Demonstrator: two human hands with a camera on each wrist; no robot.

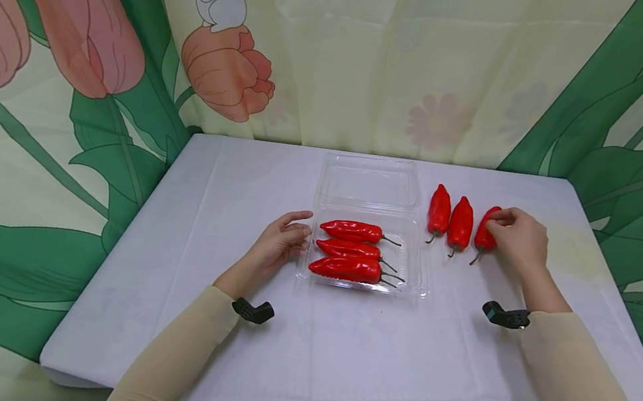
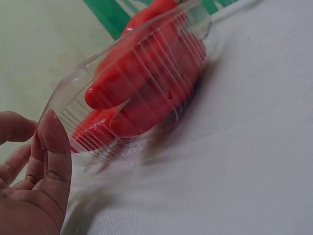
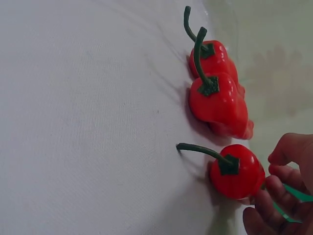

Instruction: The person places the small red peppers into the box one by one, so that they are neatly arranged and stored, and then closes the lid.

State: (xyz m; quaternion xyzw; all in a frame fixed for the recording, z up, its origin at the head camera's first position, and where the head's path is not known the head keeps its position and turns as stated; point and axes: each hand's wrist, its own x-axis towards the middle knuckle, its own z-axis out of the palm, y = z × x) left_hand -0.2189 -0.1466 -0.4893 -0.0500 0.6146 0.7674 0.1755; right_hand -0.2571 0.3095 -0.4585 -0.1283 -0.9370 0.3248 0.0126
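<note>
In the head view my left hand [image 1: 282, 244] rests at the left rim of a clear plastic box [image 1: 414, 265], fingertips touching its edge and fingers loosely bent. Inside lie three glossy red chili peppers [image 1: 343, 269] in a row, stems to the right. My right hand [image 1: 518, 237] pinches the tip end of another red chili pepper [image 1: 481, 237], the rightmost of three outside the box. That pepper stays low against the table, its green stem [image 3: 203, 149] facing the right wrist camera. Its far tip is hidden there behind its body.
The box's hinged lid [image 1: 369, 183] lies folded back, away from me. Between the box and my right hand are two loose peppers [image 1: 439, 211], [image 3: 222, 103] side by side. A white cloth covers the table [image 1: 368, 360]; a printed curtain [image 1: 364, 52] hangs behind its far edge.
</note>
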